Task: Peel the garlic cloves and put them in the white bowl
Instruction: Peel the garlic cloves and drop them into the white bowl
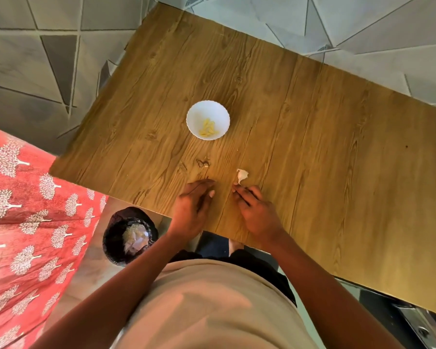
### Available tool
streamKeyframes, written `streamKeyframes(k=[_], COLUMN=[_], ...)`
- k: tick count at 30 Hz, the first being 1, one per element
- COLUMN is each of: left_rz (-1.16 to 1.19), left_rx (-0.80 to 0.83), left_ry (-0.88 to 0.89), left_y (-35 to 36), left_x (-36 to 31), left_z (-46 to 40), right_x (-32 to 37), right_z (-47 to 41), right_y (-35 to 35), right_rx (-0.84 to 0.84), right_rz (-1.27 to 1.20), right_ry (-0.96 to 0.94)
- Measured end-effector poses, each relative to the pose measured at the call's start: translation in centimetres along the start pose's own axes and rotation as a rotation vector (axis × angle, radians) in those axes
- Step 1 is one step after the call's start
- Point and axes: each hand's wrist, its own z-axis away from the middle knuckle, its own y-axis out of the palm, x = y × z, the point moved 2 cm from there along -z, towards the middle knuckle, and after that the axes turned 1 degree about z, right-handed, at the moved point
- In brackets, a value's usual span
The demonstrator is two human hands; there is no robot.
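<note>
A small round white bowl point(208, 120) sat in the middle of the brown wooden table point(312, 122), and a little pile of peeled yellow garlic cloves point(207, 128) lay inside it. One white garlic piece still in its papery skin point(242, 176) lay on the table, nearer to the person than the bowl was. It was a bit long, and its thin end pointed down toward the right hand point(256, 210).

The right hand was the nearer one. Its fingertips point(234, 188) were just below the garlic piece, almost touching its thin end. The fingers were bent a little, and I could not tell if they pinched a tiny bit of skin. The left hand point(193, 205) lay on the table off to the left of the garlic, with its fingers straight and loose, holding nothing I could see. A tiny pale scrap point(206, 166) lay on the wood above it.

Down on the floor by the table stood a black bin with white scraps in it point(130, 235).

I think the right hand only needed to reach up a little to take the garlic, and the bowl was up and to the left from there
</note>
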Motion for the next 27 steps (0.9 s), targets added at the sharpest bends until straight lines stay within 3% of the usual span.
streamKeyframes(k=[13, 18, 23, 27], left_rz=[-0.123, -0.048, 0.28, 1.012], left_rx=[-0.219, -0.274, -0.383, -0.501], left_ry=[-0.165, -0.245, -0.447, -0.6], left_y=[3.2, 5.7, 7.5, 7.2], left_x=[-4.2, -5.4, -7.2, -7.2], left_z=[1.1, 1.5, 2.1, 2.3], right_x=[-5.0, -5.5, -4.1, -3.5], right_z=[0.3, 0.3, 1.3, 0.7], right_y=[-0.2, -0.6, 0.6, -1.1], right_rx=[-0.075, 0.007, 0.064, 0.037], right_rz=[-0.089, -0.135, -0.326, -0.792], right_ry=[-0.35, -0.329, -0.262, 0.067])
